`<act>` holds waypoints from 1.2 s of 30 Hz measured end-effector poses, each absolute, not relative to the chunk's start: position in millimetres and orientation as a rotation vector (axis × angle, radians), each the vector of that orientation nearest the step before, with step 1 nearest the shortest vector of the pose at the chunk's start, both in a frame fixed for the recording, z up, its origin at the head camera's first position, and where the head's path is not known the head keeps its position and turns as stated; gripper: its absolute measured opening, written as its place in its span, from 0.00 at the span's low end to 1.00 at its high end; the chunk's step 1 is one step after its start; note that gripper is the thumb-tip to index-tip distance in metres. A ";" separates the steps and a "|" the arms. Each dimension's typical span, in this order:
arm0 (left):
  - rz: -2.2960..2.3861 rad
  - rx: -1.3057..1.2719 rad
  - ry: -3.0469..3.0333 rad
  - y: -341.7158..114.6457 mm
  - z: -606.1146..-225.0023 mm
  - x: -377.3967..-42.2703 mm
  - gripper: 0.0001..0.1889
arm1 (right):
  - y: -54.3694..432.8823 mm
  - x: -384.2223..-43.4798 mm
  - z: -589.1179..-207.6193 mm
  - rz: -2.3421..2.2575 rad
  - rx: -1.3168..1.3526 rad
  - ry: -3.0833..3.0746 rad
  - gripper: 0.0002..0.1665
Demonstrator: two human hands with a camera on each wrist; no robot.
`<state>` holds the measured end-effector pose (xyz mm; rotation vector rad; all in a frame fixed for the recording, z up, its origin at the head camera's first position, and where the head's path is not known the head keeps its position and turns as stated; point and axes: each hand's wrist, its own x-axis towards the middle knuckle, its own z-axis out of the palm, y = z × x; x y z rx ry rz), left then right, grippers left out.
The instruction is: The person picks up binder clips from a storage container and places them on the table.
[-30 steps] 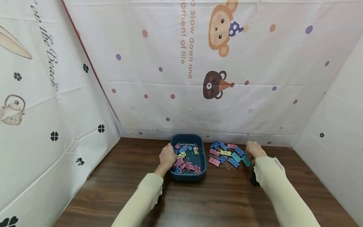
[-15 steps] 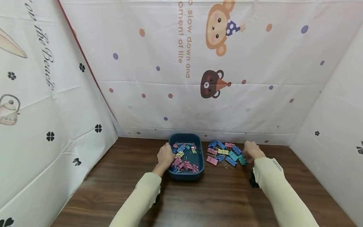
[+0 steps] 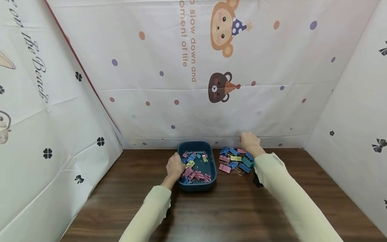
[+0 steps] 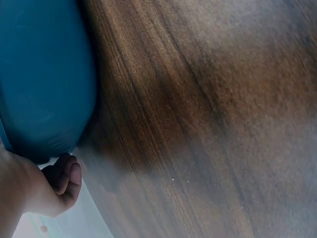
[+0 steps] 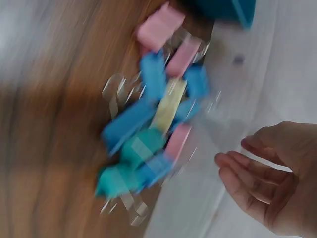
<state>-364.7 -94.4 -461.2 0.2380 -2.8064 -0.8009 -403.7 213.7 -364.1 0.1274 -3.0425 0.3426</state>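
My left hand (image 3: 175,166) grips the left rim of a dark blue plastic bin (image 3: 198,187); its fingers curl at the bin's wall in the left wrist view. Inside lie small pink, blue and yellow binder clips, with larger pink binder clips (image 3: 198,175) near the front. To the right is a pile of pink, blue, yellow and teal binder clips (image 3: 235,158). My right hand (image 3: 250,142) hovers above the pile's back right side, close to the backdrop. In the right wrist view its fingers are loosely bent, apart from the clips, with nothing between them.
The bin and the pile stand on a dark wood-grain table (image 3: 211,215), near its back edge. A white printed sheet (image 3: 193,114) rises behind them, with more white sheeting at the left and right sides.
My right hand has left the pile's right edge and moved up and left, toward the back. The left hand keeps its hold on the bin. The head view has shifted slightly.
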 end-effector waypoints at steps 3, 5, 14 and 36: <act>-0.804 0.225 -2.808 -92.4 -462.3 -365.3 0.23 | 183.0 -407.7 -359.1 0.328 0.238 -3.002 0.22; -0.809 0.214 -2.802 -90.5 -463.4 -366.4 0.24 | 161.9 -408.5 -357.4 0.339 0.297 -3.004 0.24; -0.784 0.186 -2.790 -88.0 -458.8 -372.1 0.23 | 77.3 -416.7 -370.6 0.537 0.293 -3.253 0.17; -0.840 0.215 -2.776 -98.2 -461.1 -366.0 0.24 | 13.3 -403.4 -399.3 0.321 0.460 -3.491 0.28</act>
